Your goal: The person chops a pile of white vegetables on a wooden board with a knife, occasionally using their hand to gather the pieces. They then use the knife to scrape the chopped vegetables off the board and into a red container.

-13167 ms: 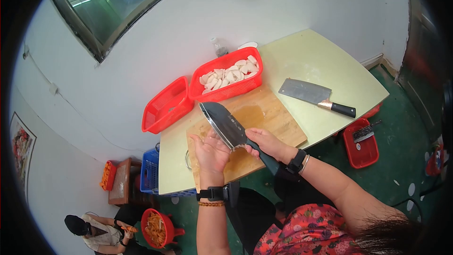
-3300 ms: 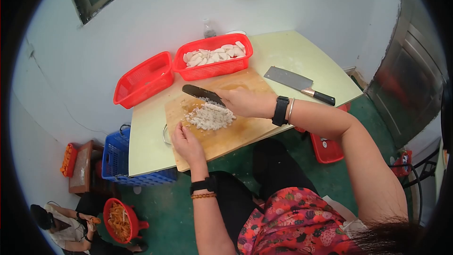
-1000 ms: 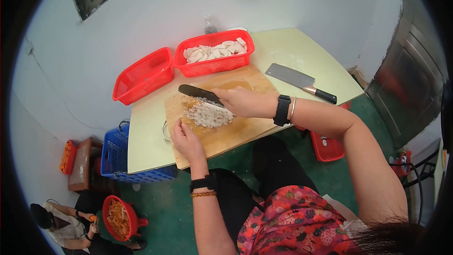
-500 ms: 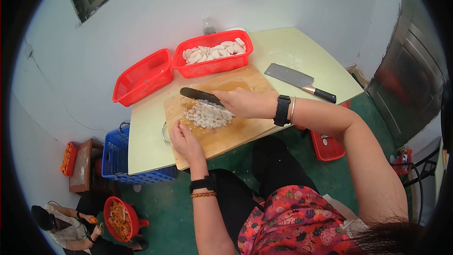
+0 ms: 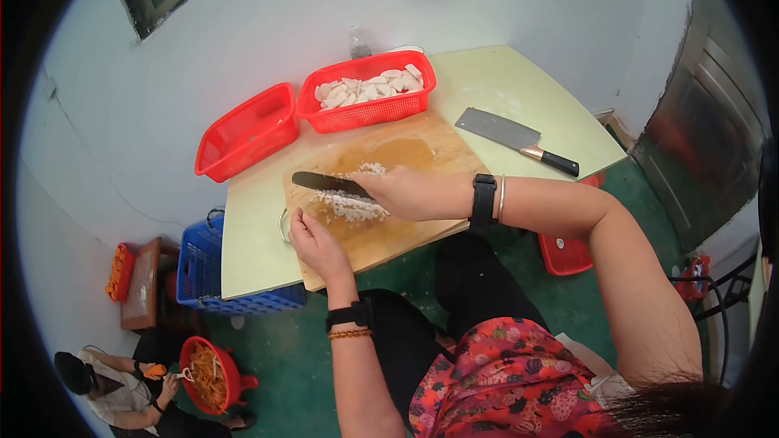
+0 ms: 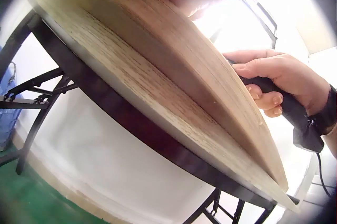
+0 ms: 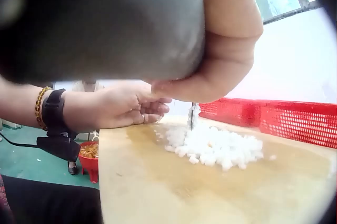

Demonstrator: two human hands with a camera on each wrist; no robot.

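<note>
My right hand (image 5: 418,193) grips a dark-bladed kitchen knife (image 5: 324,184) by its handle, the blade lying across a pile of finely chopped white pieces (image 5: 355,208). In the right wrist view the thick dark handle (image 7: 105,29) fills the upper left, and the white pile (image 7: 224,148) spreads under the blade. The wooden cutting board (image 5: 442,142) beneath is wet in patches. My left hand (image 5: 320,247) rests at the board's left edge, fingers loosely bent and holding nothing. In the left wrist view my right hand (image 6: 295,74) shows beyond the board's thick edge.
Behind the board stand a red basket (image 5: 369,120) of white slices and another red basket (image 5: 243,150). A cleaver (image 5: 499,128) lies on the table (image 5: 535,85) at right. A blue crate (image 5: 199,264) stands below left. Another person (image 5: 122,393) sits beside a red tub (image 5: 231,365).
My right hand has brought the knife nearer and leftward over the pile, and white pieces now show on the blade's far side too. My left hand has barely moved.
</note>
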